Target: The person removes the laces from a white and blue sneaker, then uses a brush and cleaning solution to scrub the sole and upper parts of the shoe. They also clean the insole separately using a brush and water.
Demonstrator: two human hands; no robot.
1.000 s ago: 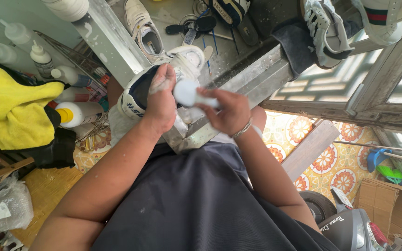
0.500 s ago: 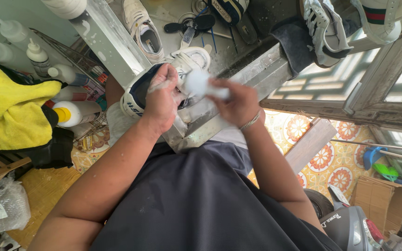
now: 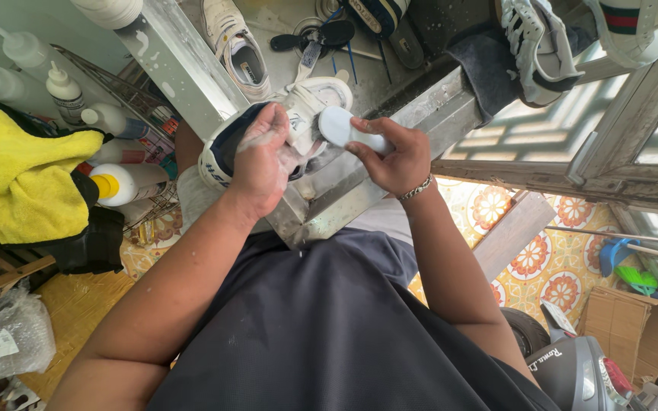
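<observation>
**Shoe in one hand, brush in the other, over a metal sink**

Over the edge of the wet stainless-steel sink (image 3: 192,68), the left hand (image 3: 260,164) is wrapped around a white low-top sneaker with a dark navy collar (image 3: 298,114), fingers curled over the tongue and laces, so that hand is closed tight on the shoe. The sneaker sits right at the sink's front rim, toe pointing away into the basin, and looks a bit soapy where the fingers press in.

The right hand (image 3: 394,156) grips a pale oval scrubbing brush with a white handle (image 3: 340,128), thumb and fingers closed on the handle, brush head touching the sneaker near the toe. There's a thin beaded bracelet (image 3: 416,188) on that wrist.

Other stuff around: another white sneaker (image 3: 234,46) lying in the basin further back, a white-and-grey lace-up sneaker (image 3: 538,49) resting on a dark grey cloth (image 3: 485,68) on the right ledge. Off to the left, a bright yellow towel (image 3: 17,179) draped over something dark, plus a wire rack holding white squeeze bottles (image 3: 62,91), one of them lying down with a yellow cap (image 3: 119,184). The floor below has orange floral tiles (image 3: 542,259).
</observation>
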